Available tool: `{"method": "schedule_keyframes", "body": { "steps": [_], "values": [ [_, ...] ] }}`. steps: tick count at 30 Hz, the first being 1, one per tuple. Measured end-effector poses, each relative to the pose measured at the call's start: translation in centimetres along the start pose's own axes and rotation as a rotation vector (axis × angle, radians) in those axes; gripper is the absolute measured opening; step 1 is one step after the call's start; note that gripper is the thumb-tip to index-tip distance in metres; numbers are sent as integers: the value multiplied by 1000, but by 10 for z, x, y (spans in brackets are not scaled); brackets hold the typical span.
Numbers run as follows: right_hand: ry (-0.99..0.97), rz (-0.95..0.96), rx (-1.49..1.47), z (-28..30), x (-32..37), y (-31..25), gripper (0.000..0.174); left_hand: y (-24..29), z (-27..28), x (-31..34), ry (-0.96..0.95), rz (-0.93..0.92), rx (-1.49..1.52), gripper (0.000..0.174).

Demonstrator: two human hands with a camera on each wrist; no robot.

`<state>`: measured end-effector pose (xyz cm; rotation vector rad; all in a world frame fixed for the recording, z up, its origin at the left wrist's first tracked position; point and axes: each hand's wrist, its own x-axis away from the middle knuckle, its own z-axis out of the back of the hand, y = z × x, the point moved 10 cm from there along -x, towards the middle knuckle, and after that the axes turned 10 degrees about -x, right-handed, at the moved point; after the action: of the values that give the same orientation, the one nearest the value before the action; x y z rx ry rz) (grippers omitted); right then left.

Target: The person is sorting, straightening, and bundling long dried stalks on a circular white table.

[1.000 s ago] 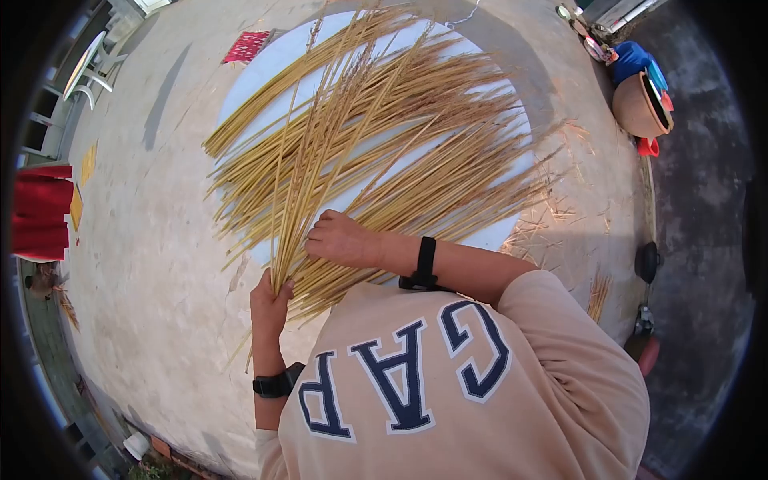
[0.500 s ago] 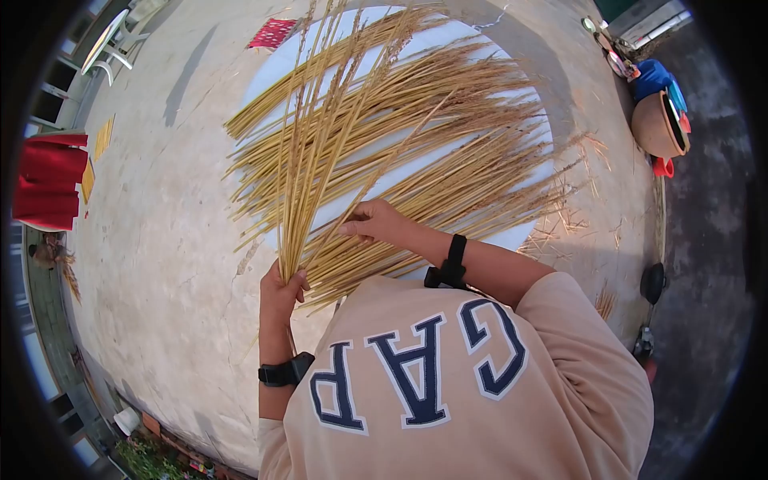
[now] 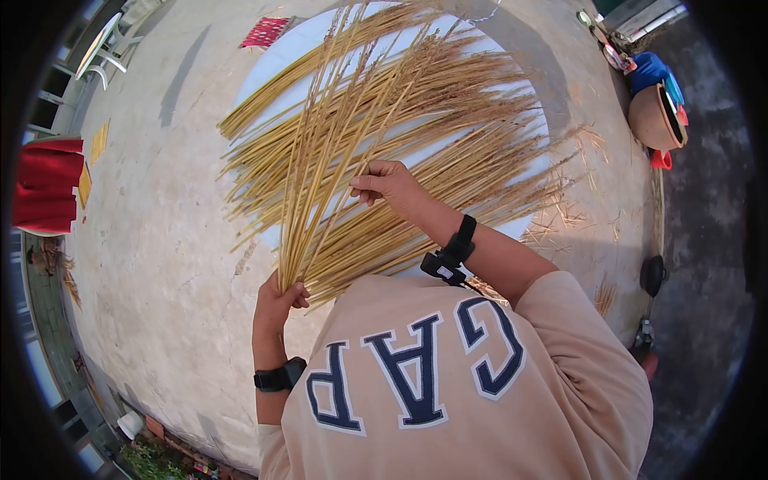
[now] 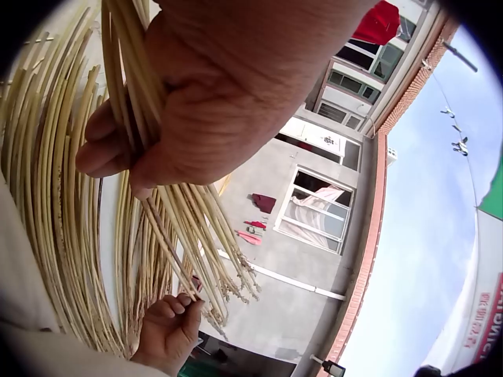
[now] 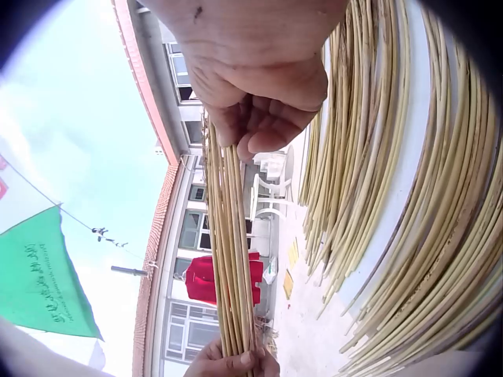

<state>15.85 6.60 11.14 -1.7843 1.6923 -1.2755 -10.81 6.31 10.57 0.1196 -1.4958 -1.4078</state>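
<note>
My left hand (image 3: 280, 300) grips the cut ends of a thin bundle of yellow stalks (image 3: 320, 160), which rises from it and fans out over the pile. Further up the bundle, my right hand (image 3: 384, 182) has its fingers curled round some of those stalks. In the right wrist view the right hand (image 5: 255, 86) pinches the stalks (image 5: 232, 259), which run down to the left hand (image 5: 232, 363). The left wrist view shows the left hand (image 4: 204, 102) clenched round the stalks (image 4: 189, 236). A large pile of stalks (image 3: 464, 152) lies spread on a round white sheet (image 3: 276, 68).
The sheet lies on pale concrete ground (image 3: 160, 240). A clay pot (image 3: 654, 118) and blue items (image 3: 646, 72) stand at the far right. A red cloth (image 3: 268, 32) lies beyond the sheet, red fabric (image 3: 44, 188) hangs at the left, and a white chair (image 3: 104, 48) stands far left.
My right hand has slid up the held bundle, away from my left hand. The left hand still grips the stalk ends in about the same place.
</note>
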Motion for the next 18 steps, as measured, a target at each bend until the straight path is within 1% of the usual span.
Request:
{"method": "schedule_keyframes", "body": {
  "steps": [3, 5, 6, 7, 8, 9, 10, 11, 13, 15, 17, 18],
  "values": [
    [-16, 29, 39, 0, -5, -17, 17, 0, 4, 5, 31, 6, 25, 19],
    [-31, 31, 62, 2, -11, -20, 17, 8, 13, 6, 68, -79, 65, 15],
    [-35, 70, -7, 6, -14, -24, 18, 7, 18, 9, 74, -75, 68, 15],
    [-39, 109, -76, 10, -18, -26, 19, 7, 35, 13, 176, -95, 34, 12],
    [-45, 103, -77, 19, -24, -19, 19, 9, 52, 19, 277, -114, -1, 10],
    [-3, 224, 412, 34, -31, -18, 18, 9, 63, 26, 340, -127, 55, 5],
    [41, 345, 903, 43, -33, -14, 18, 9, 73, 32, 380, -150, 91, 5],
    [36, 344, 905, 58, -35, 0, 18, 9, 81, 39, 419, -157, 138, 6],
    [-109, 540, 1685, 57, -27, 35, 15, 5, 92, 49, 462, -159, 188, 7],
    [-108, 552, 1727, 65, -26, 46, 13, -4, 108, 60, 583, -147, 232, 9],
    [-101, 563, 1769, 64, -26, 48, 13, -9, 111, 64, 590, -176, 261, 10],
    [-80, 488, 1784, 60, -27, 42, 15, -9, 112, 65, 594, -209, 291, 10]
  ]
}}
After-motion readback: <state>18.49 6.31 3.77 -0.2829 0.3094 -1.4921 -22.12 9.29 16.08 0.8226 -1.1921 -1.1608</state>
